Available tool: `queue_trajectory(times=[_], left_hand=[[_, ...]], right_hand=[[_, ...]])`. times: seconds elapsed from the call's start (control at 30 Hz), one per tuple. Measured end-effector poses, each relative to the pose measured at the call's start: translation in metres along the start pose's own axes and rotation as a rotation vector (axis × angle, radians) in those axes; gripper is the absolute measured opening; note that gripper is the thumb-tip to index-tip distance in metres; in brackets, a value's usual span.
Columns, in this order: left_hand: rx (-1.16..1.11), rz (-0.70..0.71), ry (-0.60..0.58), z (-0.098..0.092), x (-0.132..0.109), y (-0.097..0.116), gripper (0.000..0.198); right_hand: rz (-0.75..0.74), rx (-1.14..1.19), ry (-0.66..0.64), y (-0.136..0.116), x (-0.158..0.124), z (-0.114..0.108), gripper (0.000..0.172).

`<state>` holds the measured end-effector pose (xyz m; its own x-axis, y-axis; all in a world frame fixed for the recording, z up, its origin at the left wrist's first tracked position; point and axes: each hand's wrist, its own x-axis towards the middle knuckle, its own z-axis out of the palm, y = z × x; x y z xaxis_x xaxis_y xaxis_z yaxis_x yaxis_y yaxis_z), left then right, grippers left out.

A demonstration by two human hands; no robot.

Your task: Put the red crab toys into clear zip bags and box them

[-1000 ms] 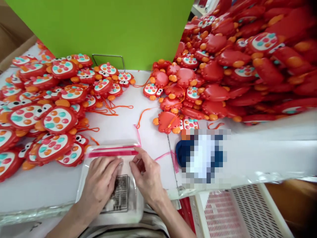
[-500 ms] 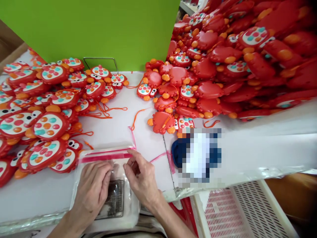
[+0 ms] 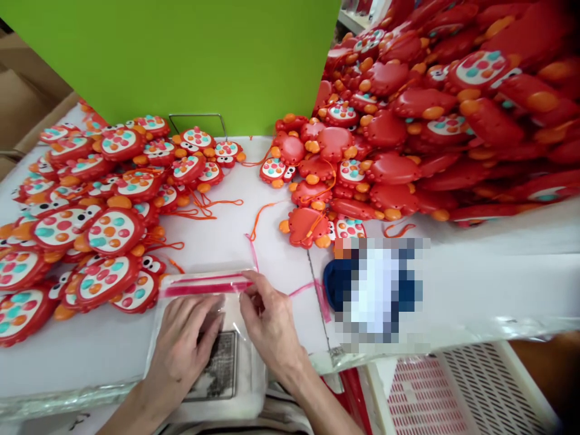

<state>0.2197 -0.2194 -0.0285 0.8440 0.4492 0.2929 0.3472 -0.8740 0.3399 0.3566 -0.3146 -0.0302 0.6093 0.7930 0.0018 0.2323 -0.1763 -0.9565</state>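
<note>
A stack of clear plastic bags (image 3: 235, 374) with a pink strip along the top lies at the near edge of the white table (image 3: 217, 241). My left hand (image 3: 183, 347) lies flat on the top bag, fingers stretched over its printed label. My right hand (image 3: 269, 323) pinches the bag's right upper corner just below the pink strip. Red crab-shaped toys (image 3: 109, 232) with coloured buttons lie heaped to the left of the bags.
A far bigger heap of red crab toys (image 3: 430, 115) fills the right and back. A green panel (image 3: 203, 54) stands behind the table. A blurred blue and white object (image 3: 376, 290) sits right of my hands. A white slatted crate (image 3: 453, 393) is below right.
My hands have stayed on the bag, the fingers shifting only slightly. The view swayed a little left and back.
</note>
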Motion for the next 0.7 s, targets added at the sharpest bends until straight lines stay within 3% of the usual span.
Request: queue_trajectory(times=[0.2,0.37,0.57,0.7], left_hand=[[0.007,-0.003,-0.022,0.000,-0.002,-0.003,0.017],[-0.010,-0.002,-0.015,-0.001,0.000,-0.005,0.016],[-0.009,0.031,0.008,0.002,0.001,-0.008,0.016],[0.003,0.042,0.022,0.003,0.001,-0.009,0.016]], right_hand=[[-0.069,-0.255,0.279,0.008,0.009,-0.027,0.033],[-0.126,-0.541,0.429,0.013,0.030,-0.051,0.040],[0.053,-0.760,0.409,0.012,0.061,-0.061,0.049],[-0.016,-0.797,0.340,0.016,0.063,-0.052,0.036]])
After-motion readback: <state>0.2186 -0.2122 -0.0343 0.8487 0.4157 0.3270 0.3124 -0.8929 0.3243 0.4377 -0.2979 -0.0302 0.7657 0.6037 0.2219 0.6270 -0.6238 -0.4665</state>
